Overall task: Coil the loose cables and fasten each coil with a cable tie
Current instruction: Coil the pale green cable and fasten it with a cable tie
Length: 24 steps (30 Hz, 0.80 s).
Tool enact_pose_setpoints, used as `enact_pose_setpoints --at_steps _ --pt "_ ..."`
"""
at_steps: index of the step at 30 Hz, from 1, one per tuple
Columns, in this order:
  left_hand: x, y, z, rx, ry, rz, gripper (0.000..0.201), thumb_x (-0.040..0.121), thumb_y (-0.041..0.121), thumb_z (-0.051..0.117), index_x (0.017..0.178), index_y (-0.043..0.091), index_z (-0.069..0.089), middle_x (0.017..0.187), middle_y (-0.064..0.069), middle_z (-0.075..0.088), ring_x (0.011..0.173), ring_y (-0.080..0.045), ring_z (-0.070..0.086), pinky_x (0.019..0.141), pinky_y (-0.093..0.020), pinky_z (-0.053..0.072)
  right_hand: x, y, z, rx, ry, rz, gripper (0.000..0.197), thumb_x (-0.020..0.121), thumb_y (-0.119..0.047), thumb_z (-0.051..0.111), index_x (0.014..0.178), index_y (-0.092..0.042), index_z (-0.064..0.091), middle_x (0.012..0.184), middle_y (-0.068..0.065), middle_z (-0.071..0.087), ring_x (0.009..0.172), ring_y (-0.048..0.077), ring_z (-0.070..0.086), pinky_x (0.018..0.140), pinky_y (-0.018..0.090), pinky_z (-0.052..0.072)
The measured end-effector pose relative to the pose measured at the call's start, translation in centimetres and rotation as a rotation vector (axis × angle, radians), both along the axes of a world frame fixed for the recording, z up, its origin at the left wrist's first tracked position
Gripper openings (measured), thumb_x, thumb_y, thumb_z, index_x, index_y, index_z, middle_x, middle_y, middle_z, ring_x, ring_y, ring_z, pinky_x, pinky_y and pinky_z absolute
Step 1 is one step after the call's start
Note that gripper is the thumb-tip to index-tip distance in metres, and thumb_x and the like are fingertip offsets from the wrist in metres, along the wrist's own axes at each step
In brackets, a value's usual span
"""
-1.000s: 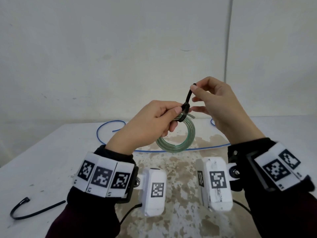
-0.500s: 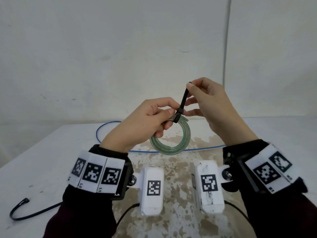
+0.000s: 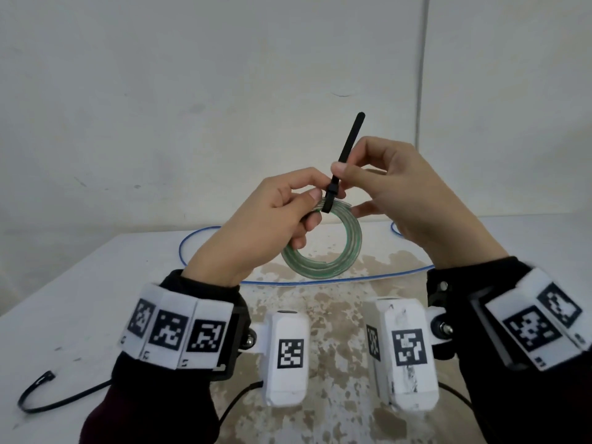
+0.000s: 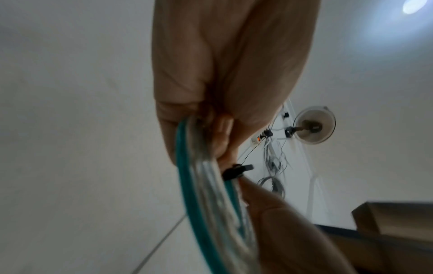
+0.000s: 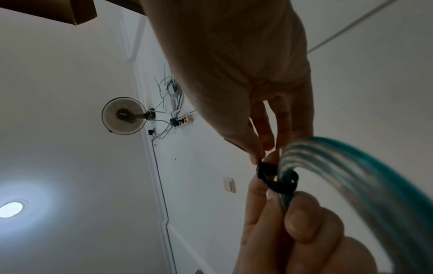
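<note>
A green and clear cable coil (image 3: 323, 248) hangs in the air above the table. My left hand (image 3: 307, 203) grips the coil at its top. A black cable tie (image 3: 347, 145) is looped round the coil there, its tail pointing up and to the right. My right hand (image 3: 341, 176) pinches the tie just above its head. In the left wrist view the coil (image 4: 206, 194) runs down from my fingers with the tie (image 4: 234, 171) beside it. The right wrist view shows the tie loop (image 5: 276, 178) closed round the coil (image 5: 351, 176).
A loose blue cable (image 3: 288, 282) lies in a wide curve across the white table (image 3: 80, 299), under and behind the hands. A second black cable tie (image 3: 32, 402) lies near the table's front left. The wall stands close behind.
My right hand has let go of the tie's tail end and now pinches it low, next to the head. More tail sticks up above my fingers. The loop sits closer on the coil.
</note>
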<state>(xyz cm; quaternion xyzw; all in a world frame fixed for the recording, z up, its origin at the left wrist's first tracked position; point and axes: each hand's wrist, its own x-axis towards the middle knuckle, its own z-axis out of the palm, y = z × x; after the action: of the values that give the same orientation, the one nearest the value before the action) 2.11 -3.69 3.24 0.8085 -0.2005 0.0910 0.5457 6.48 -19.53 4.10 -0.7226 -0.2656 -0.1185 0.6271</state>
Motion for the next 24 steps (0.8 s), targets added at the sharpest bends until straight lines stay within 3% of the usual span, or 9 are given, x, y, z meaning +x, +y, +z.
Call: enact_pose_setpoints --at_steps 3,6,9,12,14,17,21,24 --pt "-0.6 0.2 0.5 0.003 0.02 -0.022 0.027 0.102 0.013 0.038 0.092 0.017 0.062 0.061 -0.003 0.046 0.041 -0.007 0.031 0.05 -0.022 0.037 -0.3 0.5 0.1 0.019 -0.023 -0.026 0.025 0.09 -0.015 0.063 0.069 -0.012 0.05 0.088 0.01 0.06 0.075 0.017 0.062 0.048 0.021 0.048" --pt "-0.7 0.3 0.5 -0.025 0.051 -0.029 0.025 0.101 0.01 0.04 0.091 0.018 0.062 0.057 0.003 0.049 0.042 -0.007 0.032 0.051 -0.021 0.04 -0.4 0.5 0.3 -0.029 -0.042 -0.041 0.023 0.091 -0.017 0.063 0.071 -0.013 0.051 0.082 0.005 0.06 0.067 0.011 0.063 0.049 0.022 0.048" --pt "-0.5 0.1 0.3 -0.111 0.052 -0.075 0.02 0.098 0.006 0.046 0.105 0.014 0.063 0.062 -0.002 0.054 0.046 -0.011 0.038 0.054 -0.023 0.047 -0.7 -0.5 0.9 -0.049 0.011 0.017 0.016 0.093 -0.019 0.06 0.08 -0.012 0.055 0.081 0.009 0.062 0.065 0.01 0.063 0.052 0.024 0.051" --pt "0.0 0.2 0.1 -0.175 0.038 -0.092 0.025 0.097 0.004 0.047 0.119 0.008 0.058 0.065 -0.006 0.058 0.046 -0.012 0.043 0.055 -0.025 0.05 -0.9 -1.5 1.3 -0.087 0.072 0.106 0.013 0.094 -0.022 0.057 0.093 -0.01 0.059 0.092 0.013 0.068 0.077 0.016 0.067 0.066 0.03 0.059" --pt "0.1 0.4 0.1 -0.169 0.03 -0.083 0.025 0.097 0.005 0.047 0.12 0.008 0.057 0.065 -0.006 0.058 0.042 -0.011 0.036 0.05 -0.023 0.045 -1.0 -2.0 1.3 -0.161 0.095 0.172 0.013 0.093 -0.018 0.058 0.103 -0.01 0.061 0.093 0.013 0.072 0.085 0.018 0.069 0.078 0.033 0.059" --pt "0.1 0.6 0.1 -0.144 0.022 -0.079 0.024 0.097 0.005 0.047 0.118 0.009 0.057 0.064 -0.006 0.057 0.041 -0.009 0.028 0.045 -0.021 0.036 -0.9 -2.4 1.2 -0.23 0.128 0.243 0.021 0.09 -0.007 0.06 0.111 -0.012 0.061 0.093 0.013 0.074 0.09 0.02 0.071 0.084 0.033 0.057" --pt "0.1 0.5 0.0 -0.151 0.017 -0.082 0.022 0.097 0.006 0.046 0.116 0.009 0.057 0.064 -0.006 0.056 0.041 -0.009 0.026 0.044 -0.021 0.032 -0.9 -2.9 1.3 -0.262 0.127 0.3 0.036 0.084 0.003 0.064 0.115 -0.015 0.061 0.094 0.01 0.074 0.09 0.02 0.07 0.082 0.028 0.056" --pt "0.1 0.2 -0.2 -0.118 0.007 -0.076 0.023 0.097 0.006 0.046 0.118 0.007 0.057 0.065 -0.007 0.056 0.041 -0.008 0.028 0.045 -0.02 0.034 -0.8 -2.7 1.2 -0.286 0.097 0.238 0.041 0.076 0.002 0.073 0.111 -0.017 0.063 0.076 0.0 0.071 0.072 0.013 0.066 0.072 0.018 0.052"
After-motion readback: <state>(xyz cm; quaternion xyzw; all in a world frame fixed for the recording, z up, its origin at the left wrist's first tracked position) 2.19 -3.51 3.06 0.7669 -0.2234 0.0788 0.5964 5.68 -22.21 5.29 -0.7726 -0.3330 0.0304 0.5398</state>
